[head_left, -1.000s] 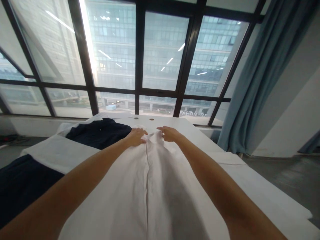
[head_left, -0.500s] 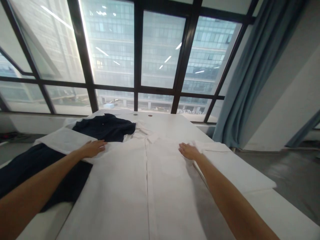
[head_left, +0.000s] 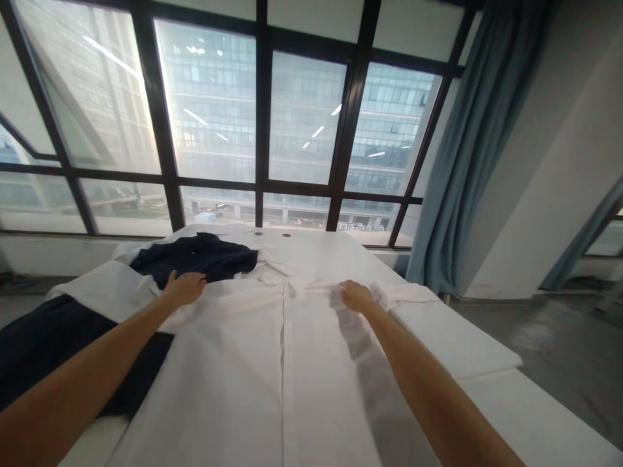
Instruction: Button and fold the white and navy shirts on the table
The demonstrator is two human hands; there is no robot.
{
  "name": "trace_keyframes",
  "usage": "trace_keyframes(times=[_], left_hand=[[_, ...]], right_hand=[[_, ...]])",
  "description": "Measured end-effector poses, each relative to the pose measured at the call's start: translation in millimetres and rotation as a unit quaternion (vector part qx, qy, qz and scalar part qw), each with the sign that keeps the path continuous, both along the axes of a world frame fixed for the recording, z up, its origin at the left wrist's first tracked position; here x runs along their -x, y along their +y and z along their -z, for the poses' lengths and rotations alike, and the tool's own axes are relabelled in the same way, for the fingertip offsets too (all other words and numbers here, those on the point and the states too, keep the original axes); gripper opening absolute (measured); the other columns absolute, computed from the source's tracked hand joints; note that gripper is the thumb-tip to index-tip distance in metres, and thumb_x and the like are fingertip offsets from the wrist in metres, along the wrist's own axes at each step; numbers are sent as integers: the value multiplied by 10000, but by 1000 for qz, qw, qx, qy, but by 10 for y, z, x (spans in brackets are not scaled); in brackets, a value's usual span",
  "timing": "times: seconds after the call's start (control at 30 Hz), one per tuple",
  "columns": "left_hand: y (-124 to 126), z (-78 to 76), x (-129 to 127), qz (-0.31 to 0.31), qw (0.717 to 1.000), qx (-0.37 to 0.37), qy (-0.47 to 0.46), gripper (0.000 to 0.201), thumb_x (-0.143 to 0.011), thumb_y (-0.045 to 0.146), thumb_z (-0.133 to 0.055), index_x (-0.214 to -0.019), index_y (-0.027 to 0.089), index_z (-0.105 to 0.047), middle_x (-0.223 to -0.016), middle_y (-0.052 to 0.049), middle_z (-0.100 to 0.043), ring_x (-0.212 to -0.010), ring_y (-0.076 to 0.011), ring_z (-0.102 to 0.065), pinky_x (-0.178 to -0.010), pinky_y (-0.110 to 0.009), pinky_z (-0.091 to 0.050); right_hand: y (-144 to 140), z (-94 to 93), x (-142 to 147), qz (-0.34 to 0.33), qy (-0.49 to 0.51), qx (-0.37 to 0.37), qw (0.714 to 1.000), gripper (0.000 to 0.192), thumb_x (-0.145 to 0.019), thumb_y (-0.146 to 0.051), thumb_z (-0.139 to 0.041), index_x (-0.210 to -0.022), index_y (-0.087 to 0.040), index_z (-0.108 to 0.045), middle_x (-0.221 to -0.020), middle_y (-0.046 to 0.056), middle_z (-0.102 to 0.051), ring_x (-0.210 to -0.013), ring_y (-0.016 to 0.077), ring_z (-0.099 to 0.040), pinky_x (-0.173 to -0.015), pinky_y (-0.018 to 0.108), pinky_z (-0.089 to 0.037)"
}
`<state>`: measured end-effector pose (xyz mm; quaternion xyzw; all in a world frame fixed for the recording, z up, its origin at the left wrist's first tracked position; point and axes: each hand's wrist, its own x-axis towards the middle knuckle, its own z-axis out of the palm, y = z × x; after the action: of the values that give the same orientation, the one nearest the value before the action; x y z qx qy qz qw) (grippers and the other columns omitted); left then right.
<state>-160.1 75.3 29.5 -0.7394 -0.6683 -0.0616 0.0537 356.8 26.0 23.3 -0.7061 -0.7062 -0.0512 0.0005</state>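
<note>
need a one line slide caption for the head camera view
Both hands, left hand and right hand, rest on the shoulders of a white button-front shirt, beside a dark navy garment.

I have a single head-worn view, looking forward and slightly down along the white surface toward the window beyond its far end. It sits close over the near end, both forearms stretching away from the lens.
</note>
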Motion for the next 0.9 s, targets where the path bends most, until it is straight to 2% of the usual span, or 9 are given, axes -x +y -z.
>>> trace_keyframes(times=[0.07,0.17,0.27,0.37,0.5,0.6,0.67,0.8,0.9], left_hand=[[144,-12,-161,21,999,33,-16,468,-900,425,-358,-1219,200,-617,-1315,-151,-584,-1223,-348,-512,-1050,-609,-255],[346,-34,-265,68,994,69,-44,435,-836,466,-448,-1044,174,-695,-1154,-148,-674,-1091,-319,-603,-943,-435,-430],[480,-129,-207,112,989,23,-91,337,-804,397,-476,-932,191,-709,-1025,-98,-714,-995,-260,-641,-883,-327,-459],[495,-247,-64,80,991,-44,-102,316,-807,392,-474,-923,215,-708,-1001,-66,-712,-987,-252,-638,-900,-326,-455],[394,-282,-47,9,1000,-6,-14,272,-783,316,-505,-905,188,-713,-1045,-115,-682,-1000,-301,-625,-856,-392,-480],[409,-239,-359,34,999,-33,8,338,-850,279,-411,-976,170,-706,-1102,-159,-661,-1059,-334,-595,-852,-459,-473],[516,-203,-672,73,996,-21,-40,374,-891,305,-370,-959,170,-712,-1086,-161,-675,-1051,-323,-605,-863,-450,-464],[879,-117,-1175,157,972,57,-167,336,-822,441,-529,-877,172,-723,-836,-101,-715,-844,-254,-653,-775,-341,-481],[1146,-44,-1288,177,962,98,-186,348,-740,478,-610,-822,158,-722,-664,-37,-667,-644,-195,-615,-611,-275,-469]], right_hand=[[143,-34,173,-6,25,-22,999,382,-930,-397,-420,-1197,-212,-621,-1220,142,-624,-1103,232,-598,-915,353,-433],[349,-58,404,-9,66,-38,997,400,-904,-471,-469,-1158,-218,-647,-1173,134,-656,-1050,225,-623,-875,336,-457],[559,-82,593,-24,127,-39,991,407,-874,-514,-512,-1106,-226,-680,-1106,110,-692,-1005,205,-637,-856,304,-460],[797,-114,747,-35,208,-16,977,390,-822,-508,-581,-1012,-200,-725,-940,85,-732,-860,184,-657,-767,258,-465],[1114,-144,892,-45,272,-1,961,341,-779,-434,-636,-912,-142,-750,-845,78,-731,-743,154,-639,-653,212,-445],[1284,-138,963,-48,276,25,960,279,-753,-364,-663,-858,-121,-750,-771,62,-722,-687,134,-618,-610,195,-430],[1350,-125,1001,-49,269,58,960,226,-730,-326,-676,-785,-118,-747,-681,41,-698,-635,123,-594,-581,191,-417],[1421,-134,1041,-63,261,66,961,147,-719,-255,-658,-722,-127,-731,-626,13,-664,-615,117,-575,-552,189,-394],[1471,-201,1031,-73,255,18,964,159,-746,-244,-635,-827,-149,-732,-747,14,-697,-704,130,-604,-606,195,-412]])
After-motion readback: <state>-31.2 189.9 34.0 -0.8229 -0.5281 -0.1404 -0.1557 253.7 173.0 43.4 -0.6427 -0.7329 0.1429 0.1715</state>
